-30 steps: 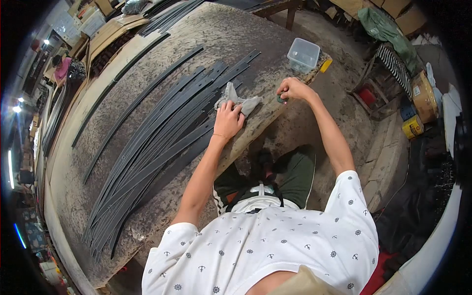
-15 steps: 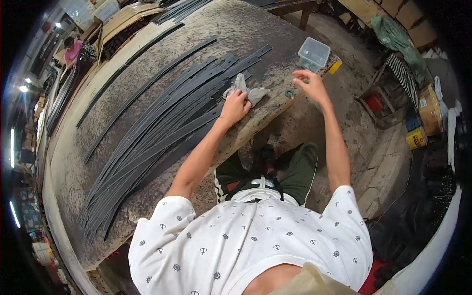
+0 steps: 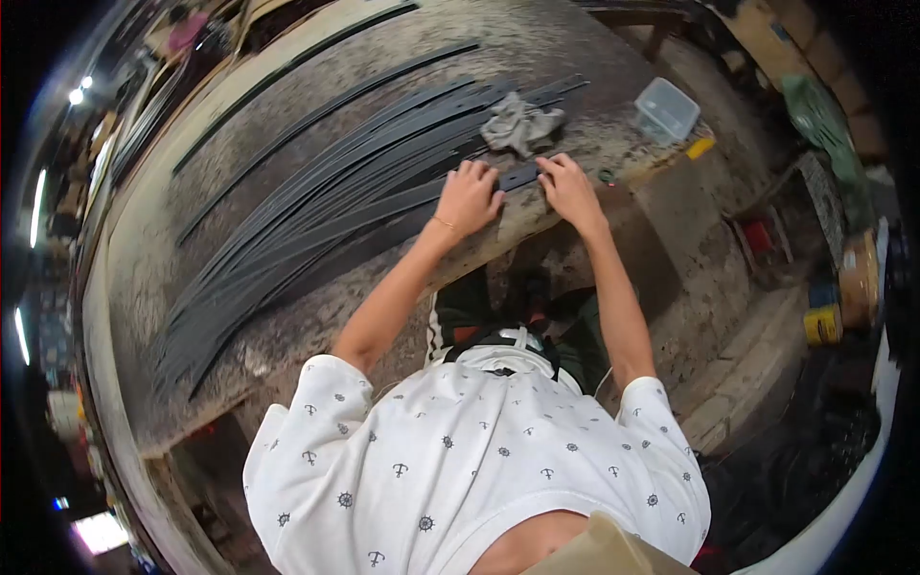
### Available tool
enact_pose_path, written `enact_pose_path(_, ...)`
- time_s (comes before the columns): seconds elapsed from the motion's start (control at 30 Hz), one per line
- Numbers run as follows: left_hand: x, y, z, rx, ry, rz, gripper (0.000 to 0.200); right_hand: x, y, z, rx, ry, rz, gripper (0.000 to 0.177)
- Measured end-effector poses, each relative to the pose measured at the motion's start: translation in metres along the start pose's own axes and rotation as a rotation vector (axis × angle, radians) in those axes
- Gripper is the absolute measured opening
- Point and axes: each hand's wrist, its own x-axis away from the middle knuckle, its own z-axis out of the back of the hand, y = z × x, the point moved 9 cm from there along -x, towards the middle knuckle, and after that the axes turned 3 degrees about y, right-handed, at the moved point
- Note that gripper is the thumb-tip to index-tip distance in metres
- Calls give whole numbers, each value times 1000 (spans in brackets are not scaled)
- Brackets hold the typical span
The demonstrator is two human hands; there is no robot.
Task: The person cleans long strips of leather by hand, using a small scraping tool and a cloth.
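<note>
My left hand [image 3: 469,198] is closed around a dark flat strip [image 3: 518,179] near its end. Fingers of my right hand [image 3: 572,195] pinch the tip of the same strip. Just beyond my hands, a crumpled grey rag [image 3: 519,125] lies on other strips. Many more long dark strips [image 3: 316,216] fan out across the worktable [image 3: 278,125] to the left. To the right of my right hand sits a small green ring-like item [image 3: 607,177], too small to name surely.
A clear plastic box [image 3: 668,110] stands near the table's right corner, beside a yellow piece [image 3: 701,148]. Off the table at right are a stool with a red item [image 3: 759,237], a yellow tin [image 3: 822,326] and cardboard boxes. Another person [image 3: 185,34] is far back left.
My left hand has let go of the rag and taken hold of a strip. My right hand has come in leftward to that strip's end. The rag now lies loose, and the view has shifted.
</note>
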Motion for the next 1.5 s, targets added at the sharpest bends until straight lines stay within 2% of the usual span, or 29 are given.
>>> enact_pose_path(0.07,21,1,-1,-16,175,-58,35,-12,-15,-13,289,30,156,29)
enact_pose_path(0.27,29,-2,-3,65,296,-24,37,-2,-25,-10,284,114,332,27)
enact_pose_path(0.4,29,-9,-11,22,355,17,32,-6,-17,-19,324,19,301,26)
enact_pose_path(0.47,24,-9,-18,-53,308,25,29,-14,-21,-14,350,-16,284,27)
enact_pose_path(0.53,21,-6,-21,-124,312,26,27,-21,-11,-19,294,-206,132,28)
enact_pose_path(0.57,21,-5,-24,-170,301,30,27,-24,-9,-20,263,-240,145,28)
enact_pose_path(0.67,24,-5,-26,-217,326,45,23,-29,-10,-19,256,-274,176,26)
enact_pose_path(0.73,26,-6,-26,-139,332,58,20,-32,-15,-17,243,-251,248,26)
enact_pose_path(0.87,23,-3,-26,-246,369,50,17,-38,-4,-20,228,-312,150,29)
enact_pose_path(0.93,19,-7,-25,-256,376,62,17,-39,4,-19,67,-329,67,32)
enact_pose_path(1.0,15,-13,-28,-227,342,100,17,-38,7,-17,49,-288,107,33)
enact_pose_path(1.07,21,-11,-24,-169,422,79,15,-39,8,-14,14,-234,192,32)
enact_pose_path(1.13,34,0,-1,-59,381,67,17,-35,5,-12,56,-197,337,32)
enact_pose_path(1.17,40,-2,-1,-37,375,86,18,-31,-4,-9,91,-186,328,31)
enact_pose_path(1.23,48,0,2,9,299,135,20,-26,11,-14,-35,-175,212,28)
enact_pose_path(1.27,57,1,8,84,332,129,27,-22,14,-18,-73,-191,186,27)
enact_pose_path(1.3,61,4,14,95,262,194,39,-16,6,-19,-174,-237,122,26)
enact_pose_path(1.33,62,8,16,43,250,192,46,-11,-3,-22,-71,-307,90,24)
enact_pose_path(1.37,59,9,8,5,155,221,46,-8,-9,-21,-42,-317,93,23)
enact_pose_path(1.4,56,11,4,-37,174,187,45,-6,-13,-17,-13,-335,103,22)
enact_pose_path(1.47,46,15,-7,-46,133,175,42,-15,-15,10,-33,-316,-40,21)
enact_pose_path(1.5,42,17,-13,-43,112,165,41,-21,-4,31,16,-205,-38,21)
